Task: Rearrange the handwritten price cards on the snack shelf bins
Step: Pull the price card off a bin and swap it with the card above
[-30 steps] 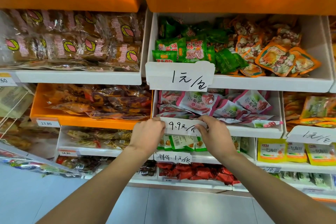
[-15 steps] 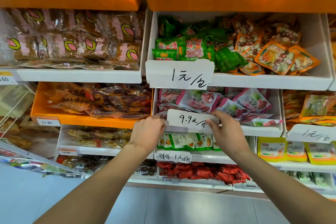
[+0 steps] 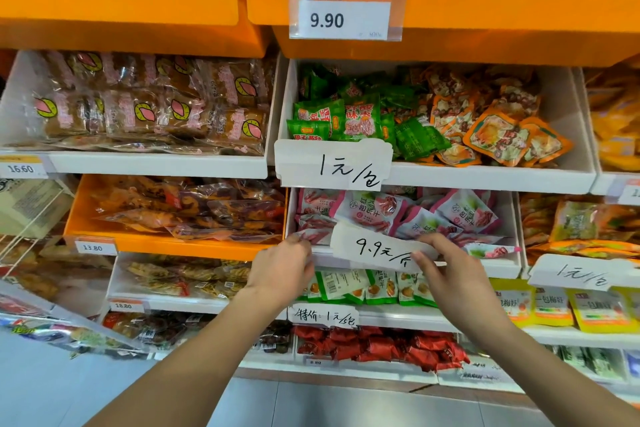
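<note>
Right hand (image 3: 450,274) grip pinches the 9.9 card (image 3: 377,248) — left hand (image 3: 282,269) loosely curled, empty.

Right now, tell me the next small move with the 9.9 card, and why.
Probably level it and press it onto the white bin's front lip. The 9.9 card sits tilted, pinched at its right end by the right hand, while the left hand is off its left edge.
</note>
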